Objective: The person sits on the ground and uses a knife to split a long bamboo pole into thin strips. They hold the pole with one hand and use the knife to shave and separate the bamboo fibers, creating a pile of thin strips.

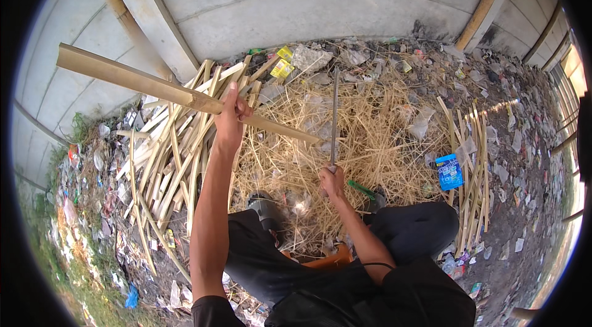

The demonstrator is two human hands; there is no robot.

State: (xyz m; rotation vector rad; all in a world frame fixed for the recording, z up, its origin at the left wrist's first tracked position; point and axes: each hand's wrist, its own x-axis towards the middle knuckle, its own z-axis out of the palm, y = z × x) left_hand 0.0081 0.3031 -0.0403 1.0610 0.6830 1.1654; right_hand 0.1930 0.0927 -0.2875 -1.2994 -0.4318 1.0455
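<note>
Littered ground (521, 216): straw-like shavings (382, 142), blue packet (449, 172) at right
Grey wall (308, 9): behind the slat pile (163, 163)
Bamboo piece (135, 80): long, tan, trough-shaped, slanting above that pile, tip near the knife (334, 111)
Left hand (230, 116): gripping the bamboo piece
Right hand (332, 181): wrapped around the knife's handle

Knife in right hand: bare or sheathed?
Bare. The knife's long grey blade extends uncovered from the right hand, with no sheath around it.

Soft daylight makes the ground (530, 197) bright. Sun spots (69, 229) shine near its left edge. The wall (320, 12) looks bent.
</note>
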